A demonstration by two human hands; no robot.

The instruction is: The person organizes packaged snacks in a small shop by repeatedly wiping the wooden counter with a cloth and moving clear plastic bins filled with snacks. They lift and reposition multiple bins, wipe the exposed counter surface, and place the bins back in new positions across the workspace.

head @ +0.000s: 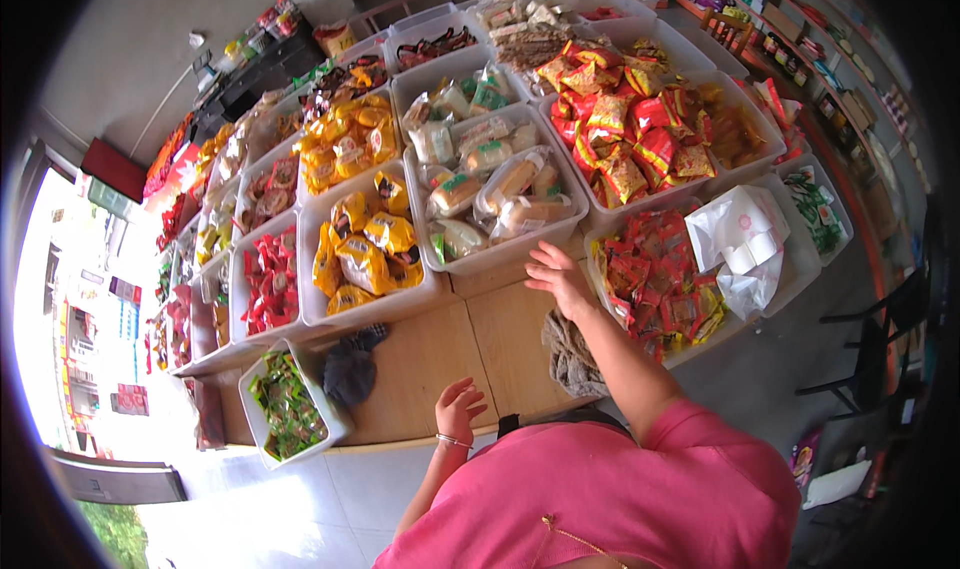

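My left hand (459, 413), with a bracelet at the wrist, hovers over the front edge of the wooden table (427, 359), fingers apart and holding nothing. Higher up, my right hand (556, 278) reaches with spread fingers, also holding nothing. It is nearest the front corner of a translucent plastic bin of wrapped bread rolls (517, 186); whether it touches the bin, I cannot tell. To its right sits a bin of red-wrapped snacks (652, 276). A crumpled grey-brown cloth (571, 353) lies below that hand. Left of it stands a bin of yellow snack packets (367, 254).
A small bin of green packets (289, 411) sits at the table's front left edge beside a dark cloth (351, 366). Red and yellow packets (622, 126) are heaped behind. White plastic bags (739, 239) lie at right, near shelves (847, 96) and a black chair (862, 359).
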